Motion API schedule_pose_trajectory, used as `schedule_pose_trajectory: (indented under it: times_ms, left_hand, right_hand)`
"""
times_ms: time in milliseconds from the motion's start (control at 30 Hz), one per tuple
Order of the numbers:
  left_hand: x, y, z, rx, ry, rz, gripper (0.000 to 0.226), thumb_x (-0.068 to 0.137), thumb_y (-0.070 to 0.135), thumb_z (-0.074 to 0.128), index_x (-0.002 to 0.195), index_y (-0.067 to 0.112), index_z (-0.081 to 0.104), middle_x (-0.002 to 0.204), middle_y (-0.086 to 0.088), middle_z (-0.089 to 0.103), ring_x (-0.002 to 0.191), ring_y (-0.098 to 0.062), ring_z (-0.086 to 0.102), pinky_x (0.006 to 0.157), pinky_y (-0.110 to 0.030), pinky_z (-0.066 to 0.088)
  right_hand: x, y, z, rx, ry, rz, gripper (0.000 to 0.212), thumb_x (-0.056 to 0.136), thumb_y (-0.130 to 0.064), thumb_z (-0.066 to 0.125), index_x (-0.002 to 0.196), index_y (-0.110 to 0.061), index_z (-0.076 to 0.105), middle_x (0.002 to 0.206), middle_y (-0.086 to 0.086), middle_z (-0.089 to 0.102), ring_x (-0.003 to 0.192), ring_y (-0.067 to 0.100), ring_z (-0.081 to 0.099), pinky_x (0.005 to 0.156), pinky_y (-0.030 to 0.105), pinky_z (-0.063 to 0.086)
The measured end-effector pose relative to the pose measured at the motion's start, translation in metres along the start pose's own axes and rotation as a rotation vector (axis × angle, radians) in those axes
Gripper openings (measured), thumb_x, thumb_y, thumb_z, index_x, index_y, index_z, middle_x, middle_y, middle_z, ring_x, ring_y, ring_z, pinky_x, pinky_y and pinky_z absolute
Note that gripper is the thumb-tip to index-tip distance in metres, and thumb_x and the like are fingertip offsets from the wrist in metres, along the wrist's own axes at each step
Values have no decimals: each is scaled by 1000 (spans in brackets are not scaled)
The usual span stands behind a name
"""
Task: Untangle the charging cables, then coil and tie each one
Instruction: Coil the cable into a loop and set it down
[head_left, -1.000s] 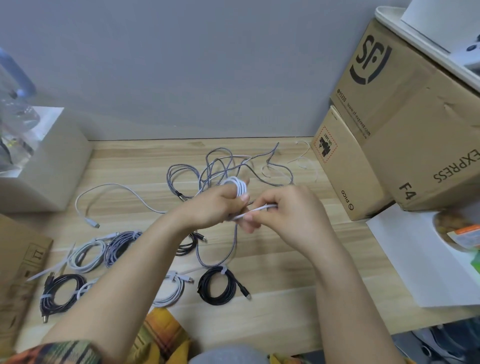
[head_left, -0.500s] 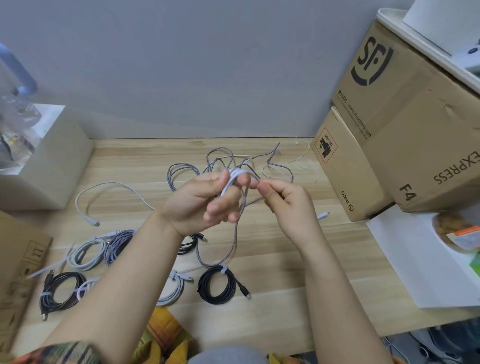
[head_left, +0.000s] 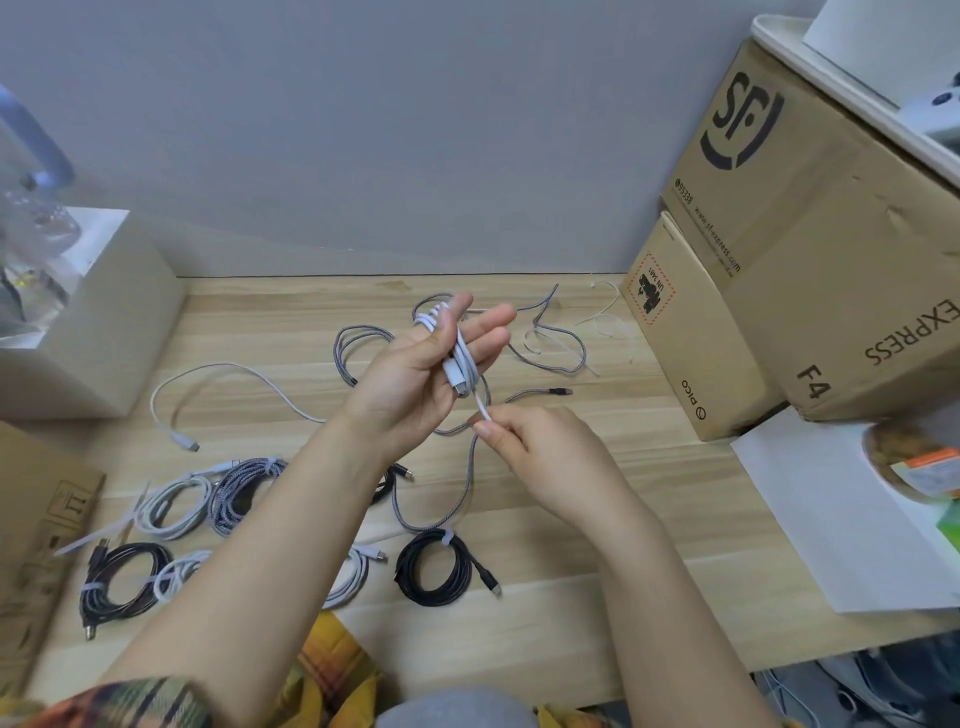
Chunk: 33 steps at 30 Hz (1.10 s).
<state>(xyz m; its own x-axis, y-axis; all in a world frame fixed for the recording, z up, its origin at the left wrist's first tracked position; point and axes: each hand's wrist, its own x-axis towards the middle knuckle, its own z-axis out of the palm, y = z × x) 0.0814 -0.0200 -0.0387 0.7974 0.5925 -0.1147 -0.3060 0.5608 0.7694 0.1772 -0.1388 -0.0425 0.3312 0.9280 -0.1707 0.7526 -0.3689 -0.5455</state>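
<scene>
Wood tabletop (head_left: 545, 519) against grey wall (head_left: 363, 130); left hand (head_left: 410, 379) grip holds white cable (head_left: 460, 358), right hand (head_left: 540, 457) pinches its tail.
</scene>
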Motion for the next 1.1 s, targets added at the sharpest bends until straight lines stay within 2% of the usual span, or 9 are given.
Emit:
schedule_pose_trajectory:
  times_ms: [167,267,367,433,467,533,733,867,1100]
  left_hand:
    - [2,-5,-1,316,-83,-55,41,101,20,34,141,16,25,97,0,73,85,-8,70,95,-24,49]
    - [-3,-8,0,702,-171,-130,26,102,16,35,100,11,61,107,-1,70,108,13,54,109,-23,32]
    - [-15,-10,-5,932,-207,-144,32,99,15,43,75,4,61,130,-4,58,128,15,33,94,-18,41]
    - [-14,-10,0,978,-211,-189,30,94,12,48,68,5,60,105,-13,68,118,-10,38,71,-17,44]
    - [-14,-9,2,957,-254,-192,35,92,19,47,61,8,58,75,-17,68,65,0,40,64,-22,42]
    - [-19,-5,8,889,-340,-190,56,99,42,33,52,18,52,43,-5,46,47,-19,41,60,-29,41]
    - [-22,5,17,701,-457,-251,73,87,67,19,67,11,62,38,8,21,39,-13,19,53,-26,43]
    - [-19,5,18,570,-481,-285,65,88,60,23,59,9,50,35,8,19,39,-18,16,50,-26,42]
    - [-14,-10,35,542,-90,-345,58,95,41,41,40,22,38,35,7,19,31,-12,13,65,-29,56]
  right_hand:
    - [-9,-15,-6,-243,-47,-57,26,97,-38,41,91,-18,57,85,6,59,88,32,55,61,34,32]
    - [-13,-22,-13,-330,-27,-145,23,96,-38,45,100,-25,62,114,0,60,104,28,56,65,30,30]
    - [-17,-25,-26,-272,32,-164,18,87,-45,58,93,-33,70,98,-7,67,93,17,59,66,29,36]
    - [-17,-23,-34,-107,97,-144,14,76,-44,70,71,-31,68,72,-10,67,74,9,57,64,29,40]
    - [-16,-20,-35,-10,149,-136,21,70,-42,75,61,-28,61,62,-12,63,66,6,53,61,30,40]
    - [-12,-11,-34,131,283,-119,40,61,-45,80,58,-27,45,51,-11,52,54,7,44,55,31,35]
    - [-4,0,-24,336,320,-143,42,70,-69,52,92,-34,55,69,-14,56,67,8,55,69,39,48]
    - [-3,-2,-13,581,292,-204,35,82,-55,44,70,-27,60,55,-7,62,62,12,60,66,34,47]
    - [15,6,2,275,566,2,63,78,-65,21,61,-20,61,51,8,59,58,32,55,55,39,45]
